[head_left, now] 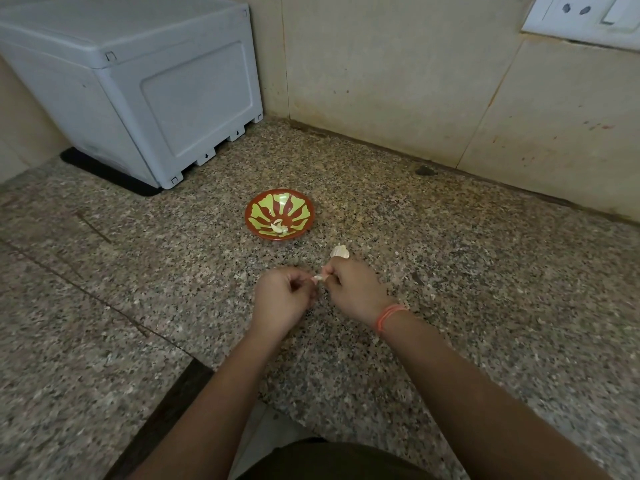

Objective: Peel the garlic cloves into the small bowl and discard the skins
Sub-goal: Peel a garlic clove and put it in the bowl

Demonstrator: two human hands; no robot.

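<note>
A small red bowl (279, 214) with a green leaf pattern stands on the granite counter (485, 271), with peeled garlic pieces (278, 226) lying in its bottom. Nearer to me, my left hand (281, 299) and my right hand (353, 289) meet over the counter, both with curled fingers pinching one garlic clove (318, 278) between them. Only a small pale part of the clove shows. A piece of garlic or its skin (339, 252) lies on the counter just beyond my right hand.
A large grey plastic box (138, 88) on a black mat fills the back left corner. Tiled walls run along the back, with a socket plate (585, 15) at the top right. The counter edge is near my body.
</note>
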